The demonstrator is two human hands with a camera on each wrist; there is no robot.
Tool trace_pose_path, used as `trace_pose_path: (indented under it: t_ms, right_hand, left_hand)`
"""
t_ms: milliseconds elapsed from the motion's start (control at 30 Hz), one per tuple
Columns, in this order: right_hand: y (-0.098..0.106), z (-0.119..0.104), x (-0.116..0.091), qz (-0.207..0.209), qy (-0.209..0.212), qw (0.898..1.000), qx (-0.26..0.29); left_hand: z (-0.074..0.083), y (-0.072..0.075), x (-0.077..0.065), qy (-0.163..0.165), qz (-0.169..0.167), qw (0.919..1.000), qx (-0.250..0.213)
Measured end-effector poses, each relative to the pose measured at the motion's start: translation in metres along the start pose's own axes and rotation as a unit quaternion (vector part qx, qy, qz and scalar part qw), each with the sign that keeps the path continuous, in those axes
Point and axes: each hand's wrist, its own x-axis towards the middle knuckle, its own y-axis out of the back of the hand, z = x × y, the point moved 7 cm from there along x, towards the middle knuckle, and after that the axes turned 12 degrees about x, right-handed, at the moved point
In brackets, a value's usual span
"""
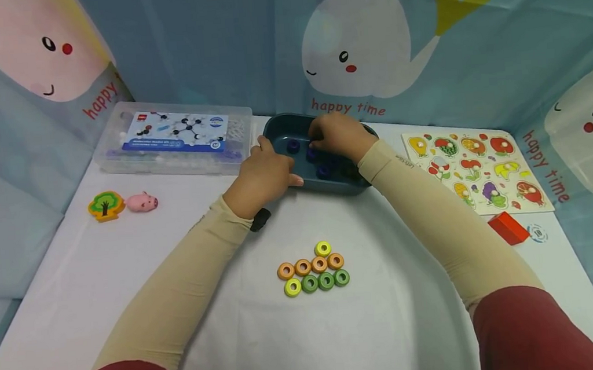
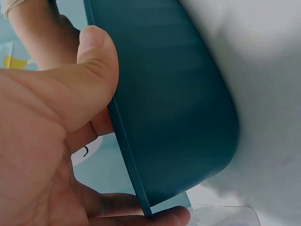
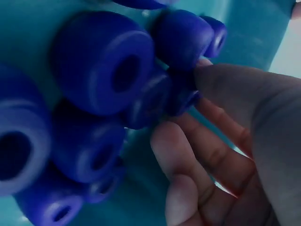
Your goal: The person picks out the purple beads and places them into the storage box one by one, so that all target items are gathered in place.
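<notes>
A dark teal plastic basin (image 1: 323, 187) stands at the back of the table, with several deep-blue ring beads (image 3: 103, 61) inside. My left hand (image 1: 264, 173) holds its left front corner, the thumb (image 2: 96, 52) at the rim and the fingers reaching round the edge. Inside the basin, my right hand (image 1: 342, 135) has its fingers bent down among the beads. Thumb and fingers pinch one blue bead (image 3: 181, 94) in the right wrist view. On the cloth in front lie two rows of orange beads (image 1: 303, 267) and green beads (image 1: 326, 281), with yellow beads (image 1: 323, 248) at two spots.
A clear molecule-model case (image 1: 172, 136) lies left of the basin. Nearer the left are a toy tree (image 1: 106, 206) and a pink pig (image 1: 142, 202). To the right are a fruit puzzle board (image 1: 478, 170), a red block (image 1: 509, 228) and a round white-and-blue piece (image 1: 538, 233).
</notes>
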Motion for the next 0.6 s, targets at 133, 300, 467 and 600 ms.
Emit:
trace_pose_path:
  t_ms: [133,300,467,600]
  right_hand:
    - [-0.003,0.005,-0.002,-0.004,-0.002,1.0,0.02]
    - [0.005,0.011,-0.014,-0.005,-0.035,0.998,0.058]
    - [0.027,0.002,-0.036,0.015,-0.043,0.996,0.075]
    - [0.049,-0.014,-0.063,0.054,-0.034,0.994,0.086]
  left_hand:
    - [0.001,0.0,0.001,0.0,-0.008,1.0,-0.002]
    - [0.0,0.001,0.001,-0.004,-0.007,1.0,0.001]
    - [-0.006,-0.003,0.0,-0.001,0.007,0.9999,-0.009]
    - [-0.014,-0.002,-0.007,0.016,0.036,0.9981,-0.048]
